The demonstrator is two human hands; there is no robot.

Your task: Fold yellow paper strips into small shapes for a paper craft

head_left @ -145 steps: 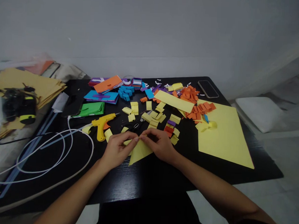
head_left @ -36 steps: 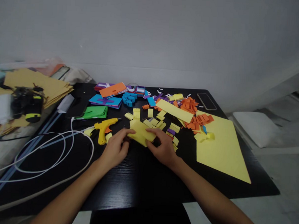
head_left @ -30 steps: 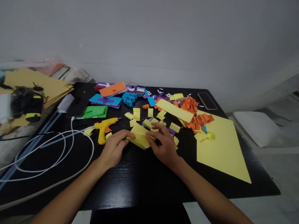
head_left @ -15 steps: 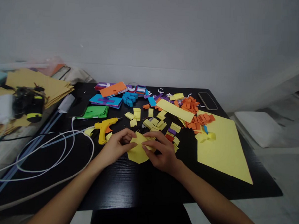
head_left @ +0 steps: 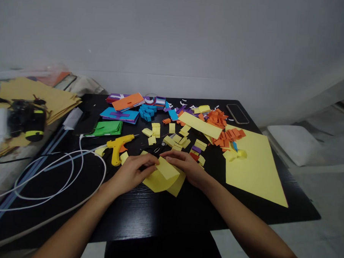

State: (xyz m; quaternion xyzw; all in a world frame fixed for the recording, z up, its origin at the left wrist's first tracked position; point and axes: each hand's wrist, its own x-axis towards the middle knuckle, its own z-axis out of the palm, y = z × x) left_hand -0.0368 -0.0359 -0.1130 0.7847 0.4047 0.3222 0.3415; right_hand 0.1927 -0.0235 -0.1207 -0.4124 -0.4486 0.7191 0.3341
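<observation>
Folded yellow paper [head_left: 160, 181], one, above the near part of the black surface [head_left: 185, 221]. Left hand [head_left: 130, 173]: I see it pinching the paper. Right hand [head_left: 190, 168]: fingers at the upper edge, grip hidden from me. Large yellow sheet [head_left: 253, 166], right. Yellow glue gun [head_left: 116, 147], left. Small yellow pieces [head_left: 177, 140], beyond the hands. Phone [head_left: 237, 114], far right corner.

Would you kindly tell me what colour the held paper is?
The held paper is yellow, as the head view shows.

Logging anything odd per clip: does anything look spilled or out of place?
Only untidy: orange paper pieces lie in a loose heap, partly on the large yellow sheet, whereas the green paper is neatly stacked.
</observation>
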